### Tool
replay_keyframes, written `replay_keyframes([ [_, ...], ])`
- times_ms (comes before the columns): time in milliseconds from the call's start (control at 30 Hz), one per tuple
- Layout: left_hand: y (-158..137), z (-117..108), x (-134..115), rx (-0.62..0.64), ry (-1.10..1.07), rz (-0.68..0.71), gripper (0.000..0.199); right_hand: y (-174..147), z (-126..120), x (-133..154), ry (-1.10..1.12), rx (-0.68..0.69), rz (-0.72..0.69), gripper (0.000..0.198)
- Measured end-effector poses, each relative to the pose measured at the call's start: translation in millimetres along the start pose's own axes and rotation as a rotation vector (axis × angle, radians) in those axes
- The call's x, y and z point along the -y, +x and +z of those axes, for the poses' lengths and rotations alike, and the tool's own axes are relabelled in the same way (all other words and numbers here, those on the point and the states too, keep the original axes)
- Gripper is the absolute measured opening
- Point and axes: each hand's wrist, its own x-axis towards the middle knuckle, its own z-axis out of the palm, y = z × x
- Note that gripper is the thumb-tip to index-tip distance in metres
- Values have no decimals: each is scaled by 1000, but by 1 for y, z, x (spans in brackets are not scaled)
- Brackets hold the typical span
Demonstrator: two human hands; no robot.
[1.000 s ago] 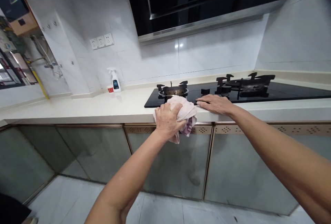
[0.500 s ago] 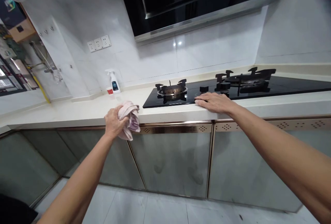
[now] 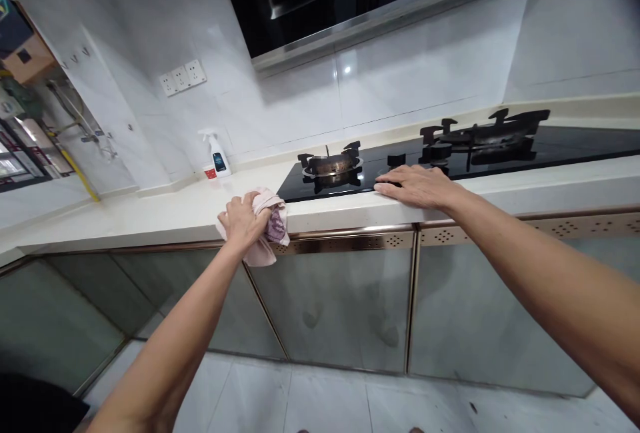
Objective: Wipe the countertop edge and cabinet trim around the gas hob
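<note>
Left hand point(image 3: 243, 221) clenching tight on a bunched pink cloth point(image 3: 270, 228), pressing it against the front lip of the cream countertop point(image 3: 165, 210); cloth bulging out right of the knuckles and hanging just below the edge. Counter edge running left-right, along the wiping line. Right hand point(image 3: 417, 186) lying flat, fingers spread, gripping nothing, resting at the black gas hob's point(image 3: 575, 146) front rim, well right of the cloth. Left hand nearer. Counting: one cloth, two burners point(image 3: 331, 165) point(image 3: 483, 136), one spray bottle point(image 3: 216, 153) far behind-left, three wall sockets point(image 3: 183, 76).
</note>
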Motion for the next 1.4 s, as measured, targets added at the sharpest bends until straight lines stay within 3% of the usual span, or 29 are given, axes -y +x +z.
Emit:
replay_keyframes([
  [100, 18, 6, -14, 80, -30, -53, 53, -2, 1, 0, -12, -17, -2, 68],
  [300, 46, 12, -21, 169, 57, -91, 59, -3, 1, 5, -35, -37, 1, 68],
  [1000, 31, 11, -64, 157, 33, 52, 48, -6, -2, 11, -51, -14, 27, 66],
  [1133, 17, 8, -93, 149, -27, 165, 46, -7, -4, 13, -66, -11, 30, 67],
  [1400, -26, 18, -189, 114, -133, 426, 45, -6, 0, 9, -71, -43, 14, 63],
])
